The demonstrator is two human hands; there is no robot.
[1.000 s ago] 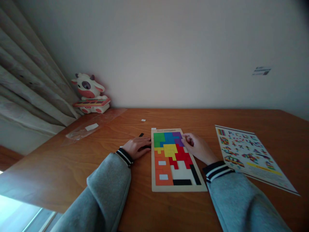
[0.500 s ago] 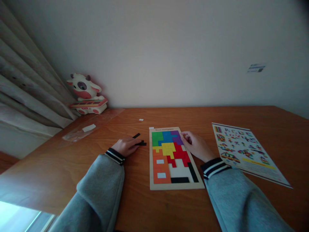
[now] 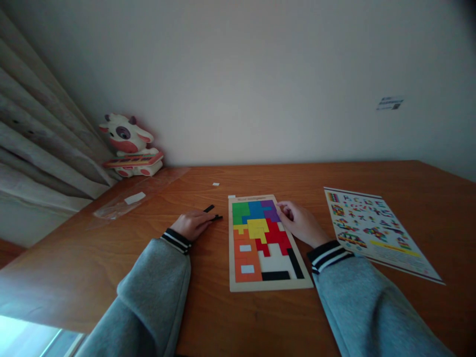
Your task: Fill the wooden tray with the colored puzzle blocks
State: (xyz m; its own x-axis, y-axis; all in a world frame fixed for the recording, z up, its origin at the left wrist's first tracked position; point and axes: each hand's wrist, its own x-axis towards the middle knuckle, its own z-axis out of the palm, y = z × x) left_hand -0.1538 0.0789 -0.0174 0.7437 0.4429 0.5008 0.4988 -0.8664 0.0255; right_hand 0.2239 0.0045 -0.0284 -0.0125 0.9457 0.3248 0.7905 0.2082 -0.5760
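A wooden block puzzle board (image 3: 271, 286) lies flat in front of me. Green, blue, purple, yellow, red and orange pieces fill much of it, along with two long black pieces (image 3: 275, 275) near its lower and right edges. My right hand (image 3: 297, 220) has its fingers curled at the board's upper right edge, beside the purple piece (image 3: 268, 208). To the left of the board, my left hand (image 3: 192, 224) has its fingers closed on a black puzzle piece (image 3: 217, 217), partly hidden beneath them. Another black piece (image 3: 209, 208) lies just beyond those fingers.
A printed pattern sheet (image 3: 375, 225) lies to the right. At the back left stands a cow toy with a keyboard (image 3: 134, 148). Clear plastic wrapping (image 3: 113, 210) and a small white scrap (image 3: 215, 184) are on the wooden table (image 3: 256, 327). A curtain hangs at left.
The black piece at my left fingers shows less than before, its outline changed. My right hand stays at the board's edge. The whole view has shifted slightly.
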